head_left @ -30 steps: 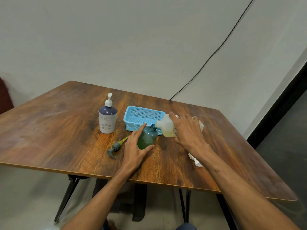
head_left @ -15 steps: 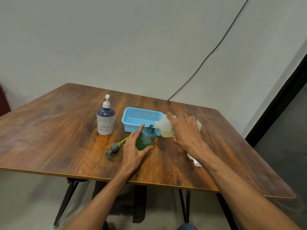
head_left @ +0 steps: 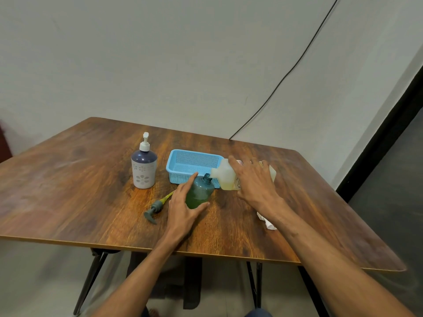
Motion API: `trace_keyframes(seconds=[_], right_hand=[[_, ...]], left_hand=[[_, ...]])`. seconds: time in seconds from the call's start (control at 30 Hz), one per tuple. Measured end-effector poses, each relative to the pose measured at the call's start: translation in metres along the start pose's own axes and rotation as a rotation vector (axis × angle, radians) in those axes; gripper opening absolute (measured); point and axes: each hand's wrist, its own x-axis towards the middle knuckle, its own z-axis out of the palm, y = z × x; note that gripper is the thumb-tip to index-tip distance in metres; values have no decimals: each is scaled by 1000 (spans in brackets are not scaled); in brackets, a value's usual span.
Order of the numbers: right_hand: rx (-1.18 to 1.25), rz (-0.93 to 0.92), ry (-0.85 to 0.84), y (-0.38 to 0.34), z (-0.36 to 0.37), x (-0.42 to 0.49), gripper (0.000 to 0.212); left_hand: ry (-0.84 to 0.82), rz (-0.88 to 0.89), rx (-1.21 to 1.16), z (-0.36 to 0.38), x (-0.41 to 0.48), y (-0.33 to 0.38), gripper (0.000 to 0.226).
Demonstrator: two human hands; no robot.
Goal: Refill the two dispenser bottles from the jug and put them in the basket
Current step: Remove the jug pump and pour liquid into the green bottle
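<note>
The work is partway through the first refill, by the look of it. Just below the centre of the frame, the person's left hand [head_left: 183, 209] wraps its thumb and fingers around the green bottle [head_left: 199, 193], which stands upright on the table [head_left: 68, 179] with its neck open. Its pump head [head_left: 155, 208] lies on the wood just left of that hand. The right hand [head_left: 254, 181] is clasped over the jug [head_left: 225, 177], which is tipped almost on its side, spout at the green bottle's mouth; yellowish liquid sits low in the jug. Whether liquid is flowing cannot be told. The green bottle shows darker liquid in its lower part only, so it seems far from full.

The purple-and-white bottle [head_left: 143, 168] stands left of centre with its pump on, apparently not yet opened. The blue basket [head_left: 192, 163], just behind the green bottle, holds nothing. A white crumpled scrap [head_left: 266, 221] lies beside the right forearm.

Probably left to do: finish this pour, refit the pump, refill the second bottle, and place both in the basket.
</note>
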Motion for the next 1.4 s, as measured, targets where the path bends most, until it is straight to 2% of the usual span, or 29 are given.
trace_keyframes(seconds=[0.4, 0.57, 0.73, 0.97, 1.07, 1.4], right_hand=[[14, 6, -13, 0, 5, 0, 94], [101, 23, -23, -2, 10, -2, 95], [319, 58, -16, -5, 12, -9, 97], [853, 241, 92, -16, 41, -17, 90], [1020, 314, 116, -20, 51, -21, 95], [1274, 480, 185, -20, 72, -36, 87]], left_hand=[[17, 2, -9, -1, 0, 1, 90], [27, -11, -22, -1, -1, 2, 90], [53, -17, -25, -1, -2, 3, 90], [71, -69, -37, -3, -2, 2, 89], [79, -89, -53, -3, -3, 3, 89], [76, -127, -59, -3, -3, 3, 89]])
